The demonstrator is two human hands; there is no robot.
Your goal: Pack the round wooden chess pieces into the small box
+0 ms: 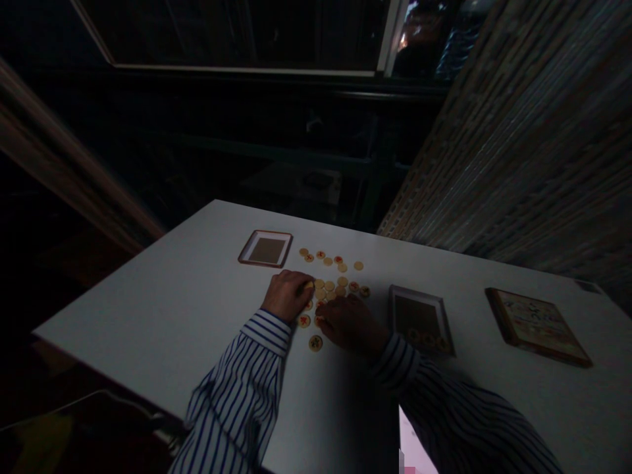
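Round wooden Chinese chess pieces (329,286) lie loosely spread over the middle of a white table, some plain side up, others showing red or dark characters. At the left of this group, my left hand (288,293) is closed with a pale piece (309,285) between thumb and fingers. My right hand (351,324) reaches in from the right, its bent fingers down on red-marked pieces (318,321); its grip is partly hidden. A dark-marked piece (315,343) lies by itself nearer to me, and a red-marked one (303,320) sits below my left hand.
A shallow tray (241,255) stands at the far left. Beside my right forearm is a second tray (447,322) with several pieces along its near side. A flat box with a patterned top (540,326) lies farther right. A lit screen (415,441) shows below my right sleeve.
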